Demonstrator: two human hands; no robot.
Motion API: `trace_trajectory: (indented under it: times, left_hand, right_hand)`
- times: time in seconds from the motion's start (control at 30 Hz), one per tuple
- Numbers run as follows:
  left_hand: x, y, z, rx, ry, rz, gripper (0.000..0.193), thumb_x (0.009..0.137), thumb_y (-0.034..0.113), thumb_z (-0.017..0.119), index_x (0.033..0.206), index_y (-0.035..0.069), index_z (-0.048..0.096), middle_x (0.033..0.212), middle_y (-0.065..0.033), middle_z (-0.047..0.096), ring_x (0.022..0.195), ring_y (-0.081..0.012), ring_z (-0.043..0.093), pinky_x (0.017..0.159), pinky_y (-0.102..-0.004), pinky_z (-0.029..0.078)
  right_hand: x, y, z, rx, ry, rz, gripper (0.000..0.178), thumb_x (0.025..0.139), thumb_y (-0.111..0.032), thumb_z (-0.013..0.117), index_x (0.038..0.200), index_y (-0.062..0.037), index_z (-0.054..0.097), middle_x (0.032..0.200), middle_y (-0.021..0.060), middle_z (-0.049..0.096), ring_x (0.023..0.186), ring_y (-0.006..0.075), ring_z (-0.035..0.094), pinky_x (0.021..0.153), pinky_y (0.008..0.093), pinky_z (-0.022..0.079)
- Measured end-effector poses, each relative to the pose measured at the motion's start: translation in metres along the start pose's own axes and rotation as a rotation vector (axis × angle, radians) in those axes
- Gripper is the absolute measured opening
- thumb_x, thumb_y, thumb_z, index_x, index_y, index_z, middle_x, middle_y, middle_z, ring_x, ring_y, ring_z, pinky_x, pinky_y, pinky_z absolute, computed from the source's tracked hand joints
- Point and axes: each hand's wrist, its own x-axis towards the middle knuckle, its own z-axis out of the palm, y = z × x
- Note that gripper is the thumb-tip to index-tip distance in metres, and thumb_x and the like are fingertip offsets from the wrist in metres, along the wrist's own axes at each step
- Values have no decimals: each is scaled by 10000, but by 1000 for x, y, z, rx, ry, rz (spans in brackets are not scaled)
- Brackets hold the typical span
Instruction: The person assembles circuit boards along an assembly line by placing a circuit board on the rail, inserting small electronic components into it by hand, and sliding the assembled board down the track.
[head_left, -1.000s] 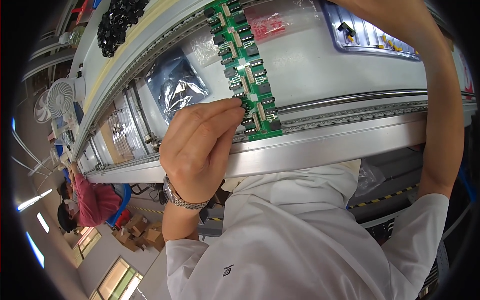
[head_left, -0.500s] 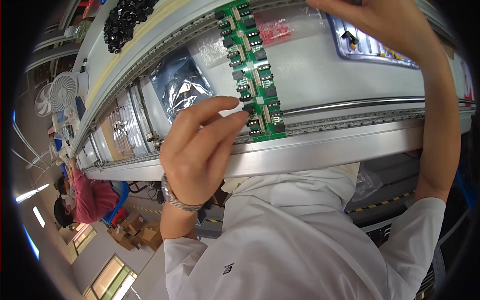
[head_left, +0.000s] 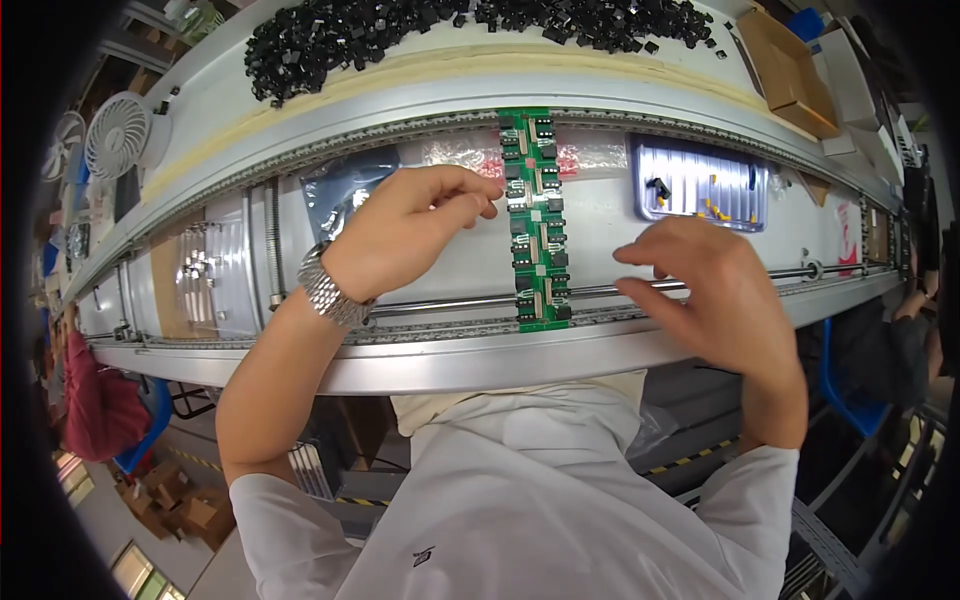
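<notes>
A long green circuit board (head_left: 540, 215) lies across two chain rails, with black components and pale connectors along it. My left hand (head_left: 410, 230), with a metal watch on its wrist, is at the board's left edge. Its fingers are curled together in a pinch; whatever is between the fingertips, if anything, is hidden. Right of the board hovers my right hand (head_left: 715, 290), open, thumb and fingers apart with nothing between them. Just beyond it, a clear plastic tray (head_left: 690, 165) holds a few yellow and black parts.
Loose black components (head_left: 400, 45) are heaped along the far shelf. A dark silvery bag (head_left: 335, 190) lies left of my left hand. Also around are a white fan (head_left: 118, 135), an open cardboard box (head_left: 790, 75) and the metal front rail (head_left: 450, 368). A person in red (head_left: 95, 400) is far left.
The view has turned, so more of the far shelf shows. My right hand has come back from beyond the tray toward the board's right side. My left hand now sits farther up the board's edge.
</notes>
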Motion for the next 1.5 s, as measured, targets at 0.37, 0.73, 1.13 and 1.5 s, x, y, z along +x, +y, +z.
trace_trajectory:
  times: [0.37, 0.73, 1.13, 1.5]
  left_hand:
    - [-14, 14, 11, 40, -88, -11, 380, 1040, 286, 528, 1092, -30, 734, 983, -82, 732, 884, -161, 626, 823, -292, 508]
    - [-17, 10, 29, 63, -59, 60, 600, 1052, 493, 457, 974, -49, 702, 941, -159, 722, 845, -288, 635, 788, -384, 495]
    - [-16, 9, 22, 61, -59, 51, 574, 1061, 458, 484, 1084, -65, 719, 996, -123, 722, 878, -210, 623, 827, -316, 510]
    - [-22, 10, 13, 199, 40, 77, 546, 1031, 448, 513, 1070, -57, 717, 950, -115, 724, 800, -210, 599, 766, -315, 499]
  right_hand:
    - [-22, -31, 56, 66, 368, 172, 525, 692, -137, 889, 1163, -1, 702, 1086, 116, 687, 923, 239, 619, 800, 329, 520]
    - [-11, -41, 66, -46, 472, 152, 619, 683, -159, 902, 1236, -10, 668, 1133, 127, 675, 958, 253, 623, 848, 343, 518]
    - [8, -63, 93, -321, 435, 330, 897, 695, -333, 894, 1411, 42, 503, 1117, 136, 660, 967, 262, 633, 842, 360, 523]
    - [17, -67, 104, -343, 493, 419, 955, 722, -388, 861, 1433, 88, 435, 999, 138, 630, 844, 273, 603, 788, 369, 505]
